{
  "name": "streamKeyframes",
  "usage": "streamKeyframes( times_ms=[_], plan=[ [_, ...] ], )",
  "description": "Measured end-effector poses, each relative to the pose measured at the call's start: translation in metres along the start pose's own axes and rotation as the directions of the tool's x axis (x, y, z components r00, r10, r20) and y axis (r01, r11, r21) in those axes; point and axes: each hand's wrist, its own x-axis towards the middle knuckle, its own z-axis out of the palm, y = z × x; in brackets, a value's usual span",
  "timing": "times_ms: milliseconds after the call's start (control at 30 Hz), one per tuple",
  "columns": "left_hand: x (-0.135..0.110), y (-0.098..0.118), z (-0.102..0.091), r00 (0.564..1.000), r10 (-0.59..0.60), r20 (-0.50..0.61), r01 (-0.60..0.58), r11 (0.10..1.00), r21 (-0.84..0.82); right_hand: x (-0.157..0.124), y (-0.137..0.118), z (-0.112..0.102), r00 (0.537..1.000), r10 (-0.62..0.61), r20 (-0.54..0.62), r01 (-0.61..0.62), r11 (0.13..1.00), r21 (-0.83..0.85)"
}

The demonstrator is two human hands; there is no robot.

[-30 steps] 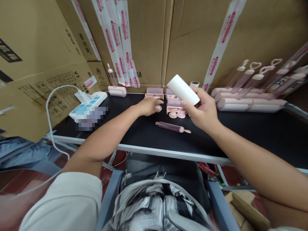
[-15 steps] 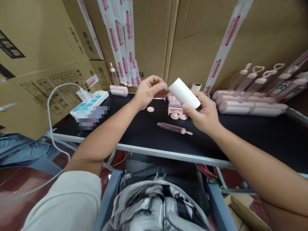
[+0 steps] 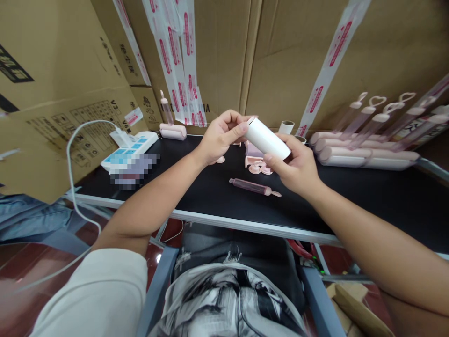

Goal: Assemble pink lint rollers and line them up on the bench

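A plain white cylindrical tube is held above the desk, tilted with its left end higher. My right hand wraps its lower right end, thumb in front and fingers behind. At the upper left end, my left hand pinches the rim between thumb and bent fingers; any small piece inside that pinch is hidden. Beneath the tube are pink round caps and a pink holder-like part, partly covered. Closer to me lies a clear pink slim tube with a loop end. One pink disc shows beside my left hand.
Several white-and-pink cylinders with slim wands stand at the right. Another cylinder is at the back left. A power strip with a white cable lies left, by a blurred patch. Cardboard walls the back.
My left hand has moved slightly right, onto the white tube's upper end. The tube has shifted a little down, and its end rim now shows. My right hand keeps its hold.
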Motion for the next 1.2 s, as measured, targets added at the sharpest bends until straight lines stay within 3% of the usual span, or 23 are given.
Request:
streamKeyframes(
  times_ms=[267, 533, 700, 833, 933, 1033, 1100, 1133, 1200],
  plan=[
    [0.001, -0.011, -0.002, 0.992, 0.107, 0.071, -0.099, 0.989, -0.111, 0.000, 0.002, -0.001, 1.000, -0.018, -0.006, 0.018, 1.000, -0.014],
    [-0.002, -0.019, 0.005, 0.992, 0.119, 0.035, -0.120, 0.992, 0.030, -0.002, 0.002, -0.001, 0.998, -0.061, 0.007, 0.061, 0.991, -0.116],
    [-0.008, -0.014, 0.013, 0.986, 0.168, 0.016, -0.169, 0.984, 0.062, -0.003, 0.004, 0.000, 0.996, -0.068, 0.049, 0.075, 0.983, -0.166],
    [-0.016, 0.000, 0.020, 0.966, 0.224, 0.130, -0.224, 0.975, -0.013, -0.008, 0.006, 0.004, 0.989, -0.054, 0.135, 0.066, 0.994, -0.086],
    [-0.012, 0.004, 0.014, 0.974, 0.178, 0.137, -0.182, 0.983, 0.012, -0.013, 0.001, 0.006, 0.987, -0.095, 0.127, 0.098, 0.995, -0.018],
    [0.001, -0.004, -0.009, 0.995, 0.069, 0.067, -0.081, 0.976, 0.203, -0.014, -0.002, 0.005, 0.991, -0.134, 0.028, 0.135, 0.991, -0.002],
    [0.009, -0.014, -0.027, 0.988, -0.072, 0.133, -0.006, 0.863, 0.506, -0.010, 0.001, 0.004, 0.988, -0.145, -0.042, 0.146, 0.989, 0.012],
    [0.011, -0.019, -0.035, 0.971, -0.168, 0.169, 0.013, 0.747, 0.664, -0.008, 0.004, 0.003, 0.987, -0.144, -0.076, 0.146, 0.989, 0.026],
    [0.014, -0.029, -0.046, 0.897, -0.382, 0.222, -0.004, 0.497, 0.868, -0.002, 0.012, 0.003, 0.979, -0.141, -0.146, 0.153, 0.985, 0.078]
  ],
)
